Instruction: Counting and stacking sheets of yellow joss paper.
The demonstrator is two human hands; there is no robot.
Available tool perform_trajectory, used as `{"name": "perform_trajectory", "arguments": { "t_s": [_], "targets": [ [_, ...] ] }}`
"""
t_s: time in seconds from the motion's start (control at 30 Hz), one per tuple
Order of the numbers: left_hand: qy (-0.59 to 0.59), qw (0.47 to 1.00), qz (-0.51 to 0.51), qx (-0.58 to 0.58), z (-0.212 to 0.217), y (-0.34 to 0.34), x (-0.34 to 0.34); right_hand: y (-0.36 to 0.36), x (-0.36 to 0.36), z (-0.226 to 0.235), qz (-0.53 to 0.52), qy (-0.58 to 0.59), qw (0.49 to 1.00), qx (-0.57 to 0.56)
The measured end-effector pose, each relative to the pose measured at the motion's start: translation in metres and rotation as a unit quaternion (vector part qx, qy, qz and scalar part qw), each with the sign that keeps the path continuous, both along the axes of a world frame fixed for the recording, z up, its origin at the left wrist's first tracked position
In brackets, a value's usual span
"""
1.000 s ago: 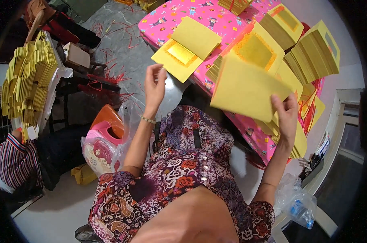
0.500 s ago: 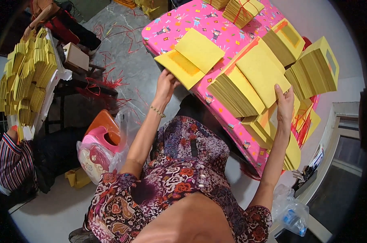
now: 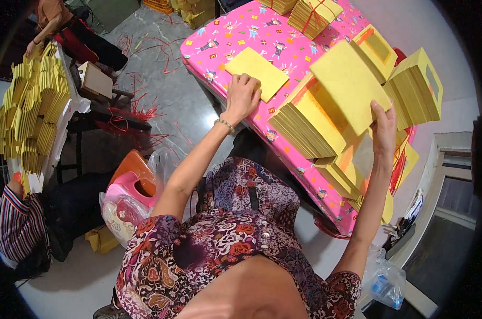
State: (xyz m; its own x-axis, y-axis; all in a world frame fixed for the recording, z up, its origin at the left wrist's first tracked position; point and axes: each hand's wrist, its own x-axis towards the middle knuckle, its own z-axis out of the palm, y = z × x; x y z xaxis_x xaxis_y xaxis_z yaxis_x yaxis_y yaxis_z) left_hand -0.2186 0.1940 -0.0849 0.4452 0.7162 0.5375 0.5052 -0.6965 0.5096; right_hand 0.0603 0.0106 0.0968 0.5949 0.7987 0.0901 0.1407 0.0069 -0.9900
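Note:
On the pink patterned table, my left hand rests on the near edge of a folded yellow paper piece, its fingers bent and slightly apart. To the right, my right hand grips the lower corner of another yellow paper piece, thumb on top. That piece is tilted above a thick stack of yellow paper pieces, which has an orange strip along its far part. The fingers under the held piece are partly hidden.
More yellow stacks stand at the table's right, and a red-tied bundle lies at the far end. At left, people work beside a board of yellow stacks. A pink and orange plastic seat and red ties are on the floor.
The left piece's near flap, with its orange strip, has been folded out of sight, and my left hand has moved onto it. My right hand has lifted a piece off the stack, slightly rightward.

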Motion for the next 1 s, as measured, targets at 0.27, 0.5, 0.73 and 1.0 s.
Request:
{"name": "perform_trajectory", "arguments": {
  "t_s": [0.27,0.5,0.73,1.0],
  "targets": [
    [-0.062,0.997,-0.04,0.032,-0.014,0.002,0.003,0.116,-0.054,0.025,0.117,-0.086,0.987,-0.064],
    [-0.102,0.994,-0.028,0.022,-0.01,-0.005,0.003,0.199,-0.077,-0.042,0.202,-0.081,0.964,-0.155],
    [-0.089,0.996,-0.03,0.013,-0.012,-0.006,0.003,0.211,-0.075,-0.059,0.232,-0.326,0.841,-0.364],
    [-0.099,0.995,-0.032,0.001,-0.01,-0.007,0.004,0.233,-0.067,-0.078,0.317,-0.386,0.743,-0.447]
  ]
}}
